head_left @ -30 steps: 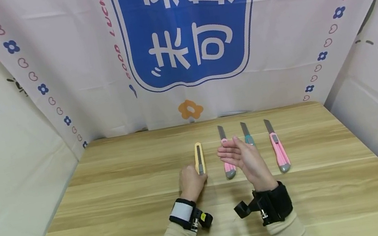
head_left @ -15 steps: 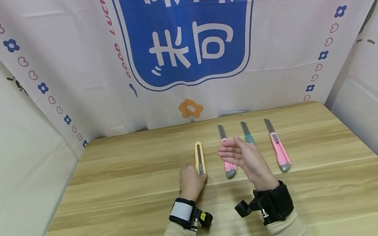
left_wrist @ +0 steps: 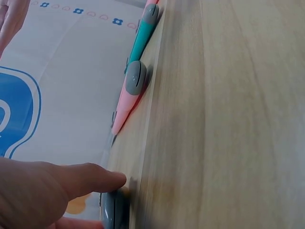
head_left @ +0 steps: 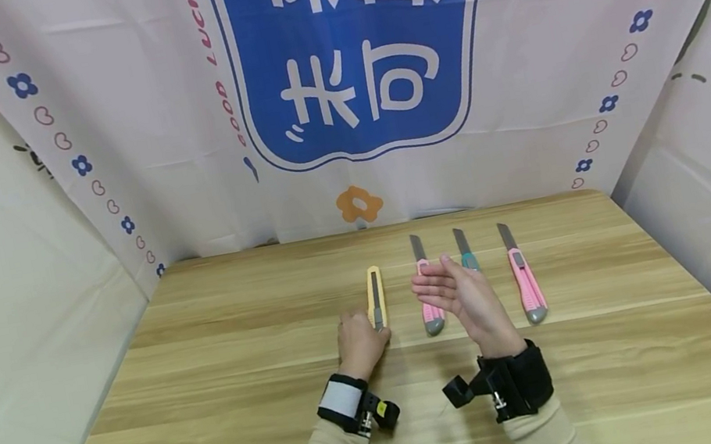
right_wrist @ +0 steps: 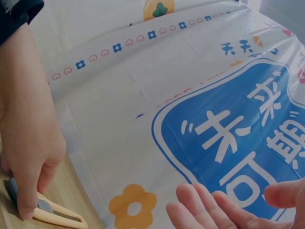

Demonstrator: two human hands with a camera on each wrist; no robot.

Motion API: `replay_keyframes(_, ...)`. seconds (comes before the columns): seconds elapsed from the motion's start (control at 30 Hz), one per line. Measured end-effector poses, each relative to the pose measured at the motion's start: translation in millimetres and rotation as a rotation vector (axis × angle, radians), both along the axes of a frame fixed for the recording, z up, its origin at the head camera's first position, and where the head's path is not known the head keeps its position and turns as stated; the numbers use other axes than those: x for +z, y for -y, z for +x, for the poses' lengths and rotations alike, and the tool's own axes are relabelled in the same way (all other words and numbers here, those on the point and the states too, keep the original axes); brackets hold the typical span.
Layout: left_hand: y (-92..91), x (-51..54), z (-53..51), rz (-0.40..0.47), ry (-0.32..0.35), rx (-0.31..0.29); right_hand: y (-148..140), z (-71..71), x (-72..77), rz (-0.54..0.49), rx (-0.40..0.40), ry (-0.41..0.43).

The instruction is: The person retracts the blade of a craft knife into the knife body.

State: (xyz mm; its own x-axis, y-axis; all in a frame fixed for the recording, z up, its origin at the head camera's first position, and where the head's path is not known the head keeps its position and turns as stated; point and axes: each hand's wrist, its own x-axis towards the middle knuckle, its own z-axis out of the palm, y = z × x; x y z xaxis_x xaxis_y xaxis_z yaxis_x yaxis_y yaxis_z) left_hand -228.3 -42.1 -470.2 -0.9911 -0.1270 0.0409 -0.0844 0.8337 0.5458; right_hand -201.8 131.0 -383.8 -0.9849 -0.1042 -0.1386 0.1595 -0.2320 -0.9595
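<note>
The left hand (head_left: 359, 343) pinches the yellow cutter (head_left: 375, 294) near-end on the tabletop (head_left: 211, 374); the right hand (head_left: 468, 304) hovers open and empty.

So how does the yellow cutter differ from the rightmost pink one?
The rightmost pink cutter has its blade out; the yellow cutter shows no blade sticking out. The left hand grips the yellow cutter; no hand touches the rightmost pink cutter. Both have a grey slider.
</note>
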Motion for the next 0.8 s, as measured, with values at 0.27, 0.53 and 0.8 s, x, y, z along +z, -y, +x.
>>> replay_keyframes(0.27, 8.2, 5.2, 10.7, 0.005, -0.075, -0.022, 1, 0.6, -0.7, 0.048, -0.018, 0.005)
replay_keyframes(0.53, 18.2, 32.3, 23.0, 0.205, -0.171, -0.055, 2, -2.4, -2.9, 0.108, -0.035, 0.016)
replay_keyframes(0.8, 23.8, 48.4, 28.9, 0.331, -0.177, -0.029, -2, -3.7, -21.0, 0.202, -0.053, -0.065)
